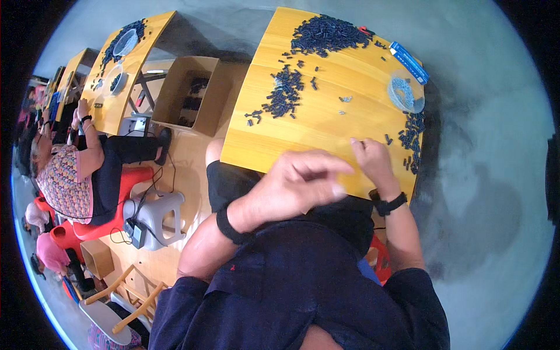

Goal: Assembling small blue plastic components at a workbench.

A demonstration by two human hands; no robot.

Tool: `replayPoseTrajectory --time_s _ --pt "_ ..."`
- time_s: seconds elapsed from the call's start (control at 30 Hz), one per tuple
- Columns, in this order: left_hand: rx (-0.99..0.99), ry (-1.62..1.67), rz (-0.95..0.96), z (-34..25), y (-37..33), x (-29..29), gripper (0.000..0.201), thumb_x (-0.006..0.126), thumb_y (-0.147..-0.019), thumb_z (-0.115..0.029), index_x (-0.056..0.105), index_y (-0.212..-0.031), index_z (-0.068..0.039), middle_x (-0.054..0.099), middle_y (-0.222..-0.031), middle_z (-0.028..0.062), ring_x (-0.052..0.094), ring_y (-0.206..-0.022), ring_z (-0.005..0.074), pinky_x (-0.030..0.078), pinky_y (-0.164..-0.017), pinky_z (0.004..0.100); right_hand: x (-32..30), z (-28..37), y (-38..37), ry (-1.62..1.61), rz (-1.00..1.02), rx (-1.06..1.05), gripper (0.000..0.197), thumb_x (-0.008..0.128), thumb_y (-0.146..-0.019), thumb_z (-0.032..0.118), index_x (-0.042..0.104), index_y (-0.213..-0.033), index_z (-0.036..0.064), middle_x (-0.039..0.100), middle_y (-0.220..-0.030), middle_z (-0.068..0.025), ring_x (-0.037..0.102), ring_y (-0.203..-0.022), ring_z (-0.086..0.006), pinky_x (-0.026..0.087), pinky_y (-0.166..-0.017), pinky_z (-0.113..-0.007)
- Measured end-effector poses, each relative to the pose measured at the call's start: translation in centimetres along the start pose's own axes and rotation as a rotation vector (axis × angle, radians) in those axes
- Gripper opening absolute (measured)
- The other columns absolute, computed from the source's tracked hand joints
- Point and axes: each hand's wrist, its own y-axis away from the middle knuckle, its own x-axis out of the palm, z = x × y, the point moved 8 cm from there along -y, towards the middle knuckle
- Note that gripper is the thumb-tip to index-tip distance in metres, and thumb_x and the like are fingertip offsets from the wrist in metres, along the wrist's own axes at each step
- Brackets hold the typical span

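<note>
My left hand (294,182) hovers over the near edge of the yellow table (256,143), thumb and fingers apart with nothing seen between them. To its right, above the table's near right part, my right hand (373,160) is closed, its fingers curled against the thumb. Whatever it may hold is too small or hidden. Closest to that hand lies a strip of small black pieces (413,137) along the right edge. A few small silvery pieces (345,99) rest mid-table. Another group of black pieces (284,93) is spread at the left.
A large heap of black pieces (326,34) covers the far side, a small red item (365,30) beside it. A clear tub of pale blue bits (402,93) and a blue box (409,62) stand far right. Left are a cardboard box (204,96) and a seated person (70,175).
</note>
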Motion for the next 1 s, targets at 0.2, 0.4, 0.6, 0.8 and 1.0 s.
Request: replayPoseTrajectory --time_s 0.2,0.4,0.6,0.8,1.0 --pt "0.621 0.014 0.739 -11.5 4.4 10.0 0.021 0.049 -0.094 -0.017 0.065 -0.094 -0.003 0.06 -0.085 0.0123 0.06 -0.079 0.0266 0.05 -0.069 0.0357 -1.5 -5.9 -1.3 0.336 0.032 0.229 0.05 0.054 -0.084 0.045 0.063 -0.087 -0.0044 0.064 -0.084 -0.0271 0.062 -0.083 -0.0417 0.049 -0.074 -0.049" --pt "0.856 0.418 0.443 -13.8 6.6 10.5 0.02 0.051 -0.091 -0.008 0.065 -0.1 0.003 0.057 -0.079 0.0121 0.058 -0.061 0.0241 0.045 -0.049 0.028 -1.9 -2.7 -2.3 0.337 -0.076 0.2 0.037 0.06 -0.082 0.035 0.06 -0.086 -0.0017 0.063 -0.075 -0.0237 0.063 -0.076 -0.0396 0.049 -0.069 -0.046" --pt "0.858 0.508 0.418 -13.5 6.8 10.6 0.02 0.051 -0.092 -0.012 0.062 -0.098 0.003 0.057 -0.08 0.013 0.059 -0.066 0.0266 0.046 -0.052 0.031 1.7 2.2 -7.6 -0.039 -0.125 -0.056 0.023 0.062 -0.081 0.024 0.056 -0.083 0.0013 0.061 -0.072 -0.0191 0.06 -0.071 -0.0395 0.047 -0.063 -0.045" --pt "0.907 0.432 0.465 -12.9 7.2 10.7 0.021 0.05 -0.093 -0.014 0.062 -0.098 0.002 0.057 -0.08 0.0123 0.06 -0.07 0.0269 0.047 -0.056 0.0319 5.0 6.5 -12.8 -0.06 -0.104 -0.119 0.025 0.063 -0.081 0.023 0.054 -0.083 -0.0004 0.06 -0.079 -0.0215 0.06 -0.078 -0.0383 0.047 -0.066 -0.046" --pt "0.788 0.442 0.433 -13.5 6.9 10.0 0.022 0.051 -0.092 -0.016 0.062 -0.101 0.001 0.058 -0.083 0.0121 0.06 -0.071 0.0267 0.048 -0.057 0.0314 6.5 7.0 -14.6 0.109 -0.094 -0.113 0.025 0.062 -0.081 0.026 0.057 -0.084 0.0015 0.063 -0.082 -0.0179 0.062 -0.08 -0.0364 0.048 -0.069 -0.048"
